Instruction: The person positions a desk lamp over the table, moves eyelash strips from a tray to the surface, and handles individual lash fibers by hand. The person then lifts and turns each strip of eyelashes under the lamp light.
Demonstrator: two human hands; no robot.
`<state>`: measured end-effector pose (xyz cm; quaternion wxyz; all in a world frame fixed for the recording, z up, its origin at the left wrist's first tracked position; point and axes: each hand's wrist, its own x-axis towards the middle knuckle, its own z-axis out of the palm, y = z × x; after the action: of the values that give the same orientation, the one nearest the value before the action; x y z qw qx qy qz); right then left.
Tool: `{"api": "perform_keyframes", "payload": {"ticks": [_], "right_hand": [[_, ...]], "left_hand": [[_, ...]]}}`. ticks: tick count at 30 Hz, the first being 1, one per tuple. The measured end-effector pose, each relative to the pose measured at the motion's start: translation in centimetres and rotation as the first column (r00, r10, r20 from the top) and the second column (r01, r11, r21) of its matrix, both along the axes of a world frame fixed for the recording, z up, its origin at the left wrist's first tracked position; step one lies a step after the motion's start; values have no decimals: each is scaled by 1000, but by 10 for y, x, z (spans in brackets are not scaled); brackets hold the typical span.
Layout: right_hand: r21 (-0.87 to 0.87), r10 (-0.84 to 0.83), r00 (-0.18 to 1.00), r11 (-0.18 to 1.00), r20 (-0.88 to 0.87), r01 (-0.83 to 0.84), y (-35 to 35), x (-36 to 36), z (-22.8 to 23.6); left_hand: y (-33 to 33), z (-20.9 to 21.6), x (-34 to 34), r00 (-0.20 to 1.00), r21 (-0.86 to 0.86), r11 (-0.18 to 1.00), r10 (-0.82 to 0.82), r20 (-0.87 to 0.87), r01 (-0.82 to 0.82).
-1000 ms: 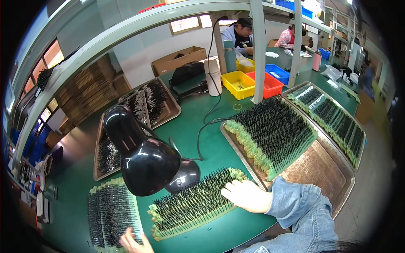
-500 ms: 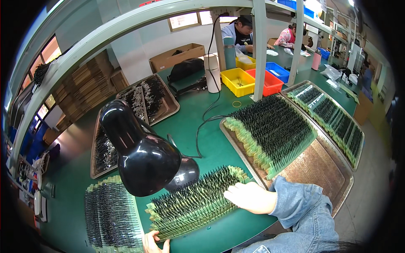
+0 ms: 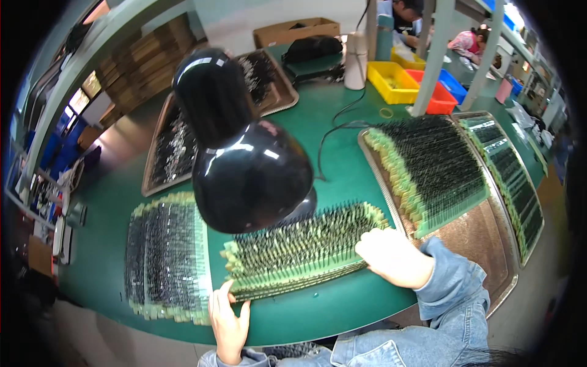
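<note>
A block of green strips [image 3: 306, 265] set with rows of black pins lies on the bench in front of me. At its near left corner is my left hand [image 3: 228, 321], thumb and fingers closed round the end of the front strip. My right hand [image 3: 394, 257] is at the block's right end, fingers curled in against the same front strip; its fingertips are partly hidden. Left of the block sits another group of pinned strips [image 3: 168, 257]. A bigger pinned group [image 3: 431, 174] rests on a metal tray [image 3: 471, 244] to the right.
A black desk lamp [image 3: 254, 177] leans over the block's far side. Trays of small dark parts [image 3: 168, 150] lie behind it at left. Yellow [image 3: 391, 82], red [image 3: 441, 101] and blue bins stand far right beside a shelf post [image 3: 435, 58]. Two people sit beyond.
The view has tilted down and shifted, so the bench sits higher. My right hand has turned from lying flat over the pins to curled at the block's right end. My left hand stays at its corner.
</note>
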<state>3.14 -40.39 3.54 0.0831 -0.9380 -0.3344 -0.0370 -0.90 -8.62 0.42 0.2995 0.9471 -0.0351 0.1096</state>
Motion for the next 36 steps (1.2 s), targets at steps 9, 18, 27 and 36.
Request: {"api": "perform_keyframes", "payload": {"ticks": [9, 18, 27, 36], "right_hand": [[-84, -1, 987, 996, -163, -13, -2, -1, 1], [416, -1, 929, 894, -369, 166, -13, 29, 27], [691, 196, 664, 260, -722, 675, -13, 42, 18], [547, 354, 530, -61, -770, 835, 0, 39, 4]], "left_hand": [[20, 6, -3, 992, 33, 996, -76, -102, 80], [48, 34, 1, 947, -786, 616, -216, -236, -56], [29, 21, 37, 995, -964, 260, -66, -73, -54], [30, 11, 46, 999, -974, 225, 32, -27, -34]]}}
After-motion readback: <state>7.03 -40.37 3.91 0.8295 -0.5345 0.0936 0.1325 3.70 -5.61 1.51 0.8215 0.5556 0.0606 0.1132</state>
